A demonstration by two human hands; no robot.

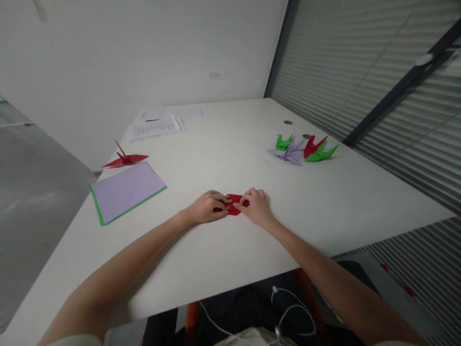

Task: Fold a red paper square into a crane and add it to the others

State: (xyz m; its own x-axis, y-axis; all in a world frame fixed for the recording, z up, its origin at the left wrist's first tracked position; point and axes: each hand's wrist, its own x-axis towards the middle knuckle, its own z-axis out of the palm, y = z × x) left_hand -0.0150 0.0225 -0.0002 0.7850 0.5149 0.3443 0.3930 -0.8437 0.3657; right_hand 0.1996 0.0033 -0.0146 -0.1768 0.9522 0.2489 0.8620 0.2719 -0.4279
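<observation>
A small folded piece of red paper lies on the white table in front of me. My left hand rests on its left side with the fingers curled and pressing down on it. My right hand covers its right side, fingertips pinched on the paper's edge. Most of the red paper is hidden under both hands.
A stack of lilac and green paper sheets lies at the left, with a finished red paper crane behind it. Green, lilac and red cranes sit at the right. Printed white sheets lie at the back. Blinds run along the right.
</observation>
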